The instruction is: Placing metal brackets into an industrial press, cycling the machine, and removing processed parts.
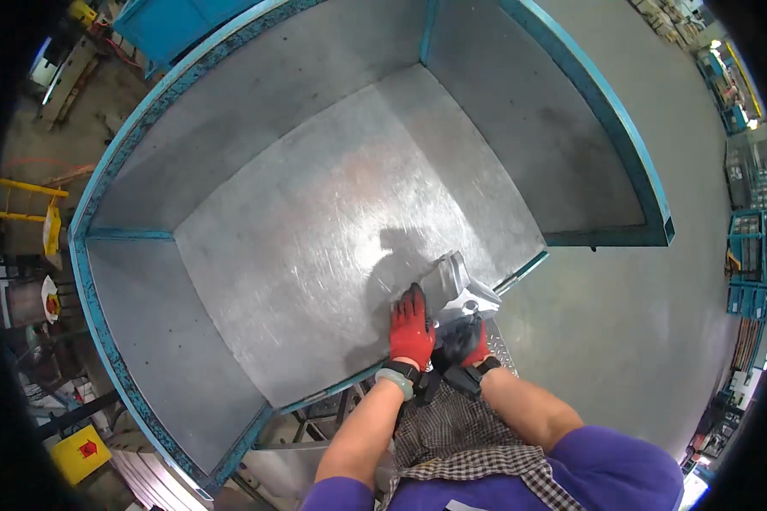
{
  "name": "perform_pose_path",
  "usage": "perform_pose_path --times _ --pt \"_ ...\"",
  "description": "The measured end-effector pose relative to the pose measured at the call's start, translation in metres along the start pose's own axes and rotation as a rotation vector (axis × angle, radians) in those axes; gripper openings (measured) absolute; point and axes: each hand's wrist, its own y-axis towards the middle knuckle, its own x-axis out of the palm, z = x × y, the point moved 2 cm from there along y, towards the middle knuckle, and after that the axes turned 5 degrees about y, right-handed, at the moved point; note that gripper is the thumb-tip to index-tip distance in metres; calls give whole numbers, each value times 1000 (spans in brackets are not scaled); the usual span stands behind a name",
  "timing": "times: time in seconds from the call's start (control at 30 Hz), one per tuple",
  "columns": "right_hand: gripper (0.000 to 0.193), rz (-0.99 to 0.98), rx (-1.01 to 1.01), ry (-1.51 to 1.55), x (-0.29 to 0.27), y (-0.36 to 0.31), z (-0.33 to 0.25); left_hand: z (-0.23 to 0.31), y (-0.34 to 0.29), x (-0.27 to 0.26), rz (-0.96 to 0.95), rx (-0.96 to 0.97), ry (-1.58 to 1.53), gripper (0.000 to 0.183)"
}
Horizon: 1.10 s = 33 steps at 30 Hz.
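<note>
A silvery cast metal part (456,285), angular and with a round hole near its middle, is at the near right corner of the metal bench top. My left hand (412,328), in a red glove with dark fingertips, grips its left side, fingers pointing away from me. At the near end of the part, my right hand (473,341) is closed on it; black covers much of that glove and the fingertips are hidden. Black bands (418,375) circle my wrists. Whether the part rests on the bench or is lifted I cannot tell.
Grey panels with blue frames (349,51) wall the bench top (315,230) at the back and both sides. The right panel (537,111) stops short of me. A patterned metal plate (500,349) lies below the near right corner. Racks (748,255) stand far right.
</note>
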Motion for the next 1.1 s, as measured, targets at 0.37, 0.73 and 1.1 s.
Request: perform_pose_path --times 0.37,0.73,1.1 --pt "43 199 166 436 -12 -30 15 3 -27 -13 -40 2 -1 73" --pt "55 69 628 -342 95 -133 -8 -38 -172 -79 110 -197 -479 59" --pt "52 -862 1088 -843 223 -252 126 -82 -467 -204 694 -560 -327 60"
